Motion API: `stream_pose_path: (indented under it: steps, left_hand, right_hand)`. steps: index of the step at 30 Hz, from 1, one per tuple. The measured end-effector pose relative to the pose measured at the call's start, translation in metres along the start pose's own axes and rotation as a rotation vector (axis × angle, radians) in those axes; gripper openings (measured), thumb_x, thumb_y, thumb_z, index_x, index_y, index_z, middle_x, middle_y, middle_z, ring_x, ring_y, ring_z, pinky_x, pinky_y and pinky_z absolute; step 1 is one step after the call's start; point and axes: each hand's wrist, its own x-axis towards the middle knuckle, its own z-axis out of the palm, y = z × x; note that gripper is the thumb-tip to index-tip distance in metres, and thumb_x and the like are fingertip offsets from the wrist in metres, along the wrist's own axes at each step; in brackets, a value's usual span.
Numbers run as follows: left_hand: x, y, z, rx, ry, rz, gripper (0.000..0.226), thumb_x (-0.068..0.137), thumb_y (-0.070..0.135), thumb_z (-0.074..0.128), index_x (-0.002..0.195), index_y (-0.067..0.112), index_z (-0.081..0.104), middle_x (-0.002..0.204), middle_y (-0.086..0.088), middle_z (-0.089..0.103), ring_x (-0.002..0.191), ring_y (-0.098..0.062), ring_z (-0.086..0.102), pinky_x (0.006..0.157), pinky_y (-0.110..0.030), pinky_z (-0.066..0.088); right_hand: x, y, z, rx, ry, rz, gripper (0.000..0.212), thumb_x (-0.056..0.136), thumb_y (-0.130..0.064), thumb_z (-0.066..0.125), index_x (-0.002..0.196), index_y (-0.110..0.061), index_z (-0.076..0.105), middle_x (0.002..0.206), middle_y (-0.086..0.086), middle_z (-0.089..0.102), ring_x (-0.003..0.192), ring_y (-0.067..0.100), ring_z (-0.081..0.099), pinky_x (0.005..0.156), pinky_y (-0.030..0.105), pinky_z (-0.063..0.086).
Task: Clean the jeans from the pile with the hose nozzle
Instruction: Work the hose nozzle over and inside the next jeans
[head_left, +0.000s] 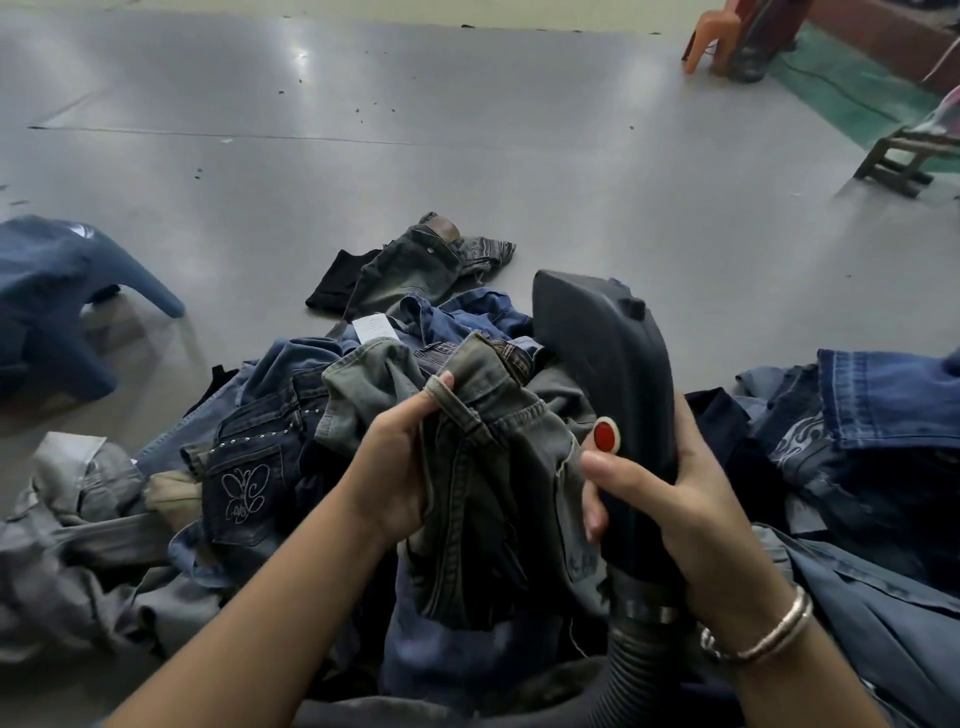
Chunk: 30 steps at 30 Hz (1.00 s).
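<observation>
Hose nozzle (605, 374) is gripped in the right hand (675, 499), fingers wrapped round the dark body, thumb laid along the near side just below the red button (605, 435). Long axis runs from near-bottom to far, tilted slightly left; the flat wide head is pointed away from the wearer and up, over the pile. The ribbed hose (631, 670) is joined at the low end with a metal clamp and drops out of the bottom of the view. A bangle (769, 631) is worn on the right wrist. Grey-green jeans (483, 467) are pinched at the waistband in the left hand (400, 462), fingers curled into the cloth, thumb hooked by a belt loop; the garment hangs bunched between both hands, touching the nozzle's left side. The denim pile (260, 415) is spread across the near floor: dark jeans with a stitched butterfly pocket (244, 491) to the left, pale grey ones at far left, blue ones with a paper tag (373, 328) behind, more blue denim at right. One faded pair (410, 270) lies apart, just beyond the pile. Floor (467, 130) is smooth grey sheet, glossy with glare, seams and small dark specks visible. A blue plastic stool (62, 291) is seen at left, an orange plastic chair (711, 36) at far right, a low wooden stool (898, 161) at the right edge on a green floor patch.
</observation>
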Motion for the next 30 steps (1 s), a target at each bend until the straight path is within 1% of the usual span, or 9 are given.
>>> stream_pose_path:
  steps: [4, 11, 16, 18, 21, 24, 26, 28, 30]
  left_hand:
    - [0.0, 0.006, -0.013, -0.018, 0.045, 0.025, 0.038, 0.081, 0.035, 0.054, 0.091, 0.008, 0.078, 0.093, -0.01, 0.075, 0.086, -0.023, 0.073, 0.069, -0.033, 0.058]
    - [-0.003, 0.008, -0.016, -0.132, -0.004, 0.059, 0.046, 0.086, 0.037, 0.045, 0.093, 0.006, 0.077, 0.099, -0.012, 0.074, 0.096, -0.027, 0.07, 0.076, -0.039, 0.058]
    - [-0.004, 0.004, -0.006, -0.209, -0.076, 0.017, 0.052, 0.084, 0.036, 0.039, 0.094, 0.0, 0.076, 0.1, -0.017, 0.072, 0.094, -0.029, 0.07, 0.076, -0.043, 0.059]
    - [-0.007, 0.003, -0.001, -0.187, -0.131, -0.017, 0.056, 0.086, 0.037, 0.036, 0.092, -0.001, 0.076, 0.098, -0.018, 0.073, 0.091, -0.029, 0.071, 0.076, -0.041, 0.059]
    - [-0.009, -0.002, 0.009, -0.088, -0.132, -0.001, 0.052, 0.083, 0.039, 0.038, 0.086, 0.006, 0.078, 0.09, -0.011, 0.075, 0.084, -0.023, 0.072, 0.073, -0.035, 0.059]
    - [-0.005, -0.006, 0.019, -0.088, -0.099, 0.147, 0.055, 0.087, 0.045, 0.041, 0.111, 0.007, 0.071, 0.111, -0.014, 0.07, 0.102, -0.027, 0.067, 0.085, -0.036, 0.056]
    - [-0.001, -0.008, 0.025, -0.124, -0.054, 0.217, 0.062, 0.091, 0.051, 0.035, 0.125, 0.004, 0.056, 0.115, -0.016, 0.068, 0.104, -0.027, 0.067, 0.08, -0.035, 0.057]
    - [0.004, -0.015, 0.027, -0.101, -0.038, 0.232, 0.067, 0.097, 0.056, 0.019, 0.114, 0.007, 0.061, 0.101, -0.013, 0.073, 0.094, -0.024, 0.07, 0.073, -0.032, 0.058]
    - [0.008, -0.023, 0.031, -0.032, -0.041, 0.213, 0.081, 0.095, 0.064, 0.009, 0.099, 0.015, 0.074, 0.1, -0.009, 0.073, 0.101, -0.025, 0.067, 0.082, -0.035, 0.057]
  right_hand:
    - [-0.008, 0.004, -0.005, -0.033, -0.039, 0.05, 0.058, 0.07, -0.017, 0.079, 0.119, -0.024, 0.049, 0.071, 0.008, 0.054, 0.047, 0.022, 0.053, 0.048, 0.032, 0.05]
    - [-0.012, 0.008, -0.005, -0.027, 0.065, 0.034, 0.052, 0.07, -0.009, 0.074, 0.113, -0.023, 0.049, 0.068, 0.007, 0.057, 0.048, 0.023, 0.055, 0.049, 0.029, 0.051]
    - [-0.003, 0.023, 0.019, -0.035, 0.192, 0.046, 0.078, 0.072, -0.002, 0.078, 0.134, -0.029, 0.04, 0.102, 0.003, 0.071, 0.068, 0.017, 0.065, 0.058, 0.027, 0.054]
    - [0.002, 0.032, 0.03, -0.016, 0.243, 0.059, 0.081, 0.074, 0.005, 0.076, 0.137, -0.03, 0.038, 0.098, -0.001, 0.071, 0.071, 0.015, 0.066, 0.057, 0.025, 0.053]
    - [0.002, 0.039, 0.045, -0.011, 0.322, 0.06, 0.085, 0.064, -0.016, 0.086, 0.134, -0.035, 0.042, 0.091, -0.003, 0.069, 0.074, 0.016, 0.068, 0.058, 0.026, 0.054]
    - [0.002, 0.039, 0.055, -0.052, 0.375, 0.048, 0.088, 0.055, -0.037, 0.085, 0.133, -0.042, 0.042, 0.094, -0.007, 0.07, 0.078, 0.016, 0.07, 0.061, 0.027, 0.056]
    - [0.004, 0.039, 0.058, -0.083, 0.411, 0.04, 0.091, 0.054, -0.04, 0.084, 0.134, -0.04, 0.04, 0.097, -0.009, 0.07, 0.082, 0.018, 0.071, 0.067, 0.036, 0.059]
    - [0.005, 0.037, 0.059, -0.123, 0.419, 0.029, 0.096, 0.053, -0.041, 0.084, 0.136, -0.039, 0.038, 0.099, -0.008, 0.07, 0.088, 0.019, 0.071, 0.076, 0.05, 0.059]
    - [0.005, 0.037, 0.058, -0.208, 0.387, 0.009, 0.096, 0.053, -0.041, 0.083, 0.137, -0.039, 0.037, 0.098, -0.008, 0.07, 0.09, 0.016, 0.07, 0.08, 0.051, 0.057]
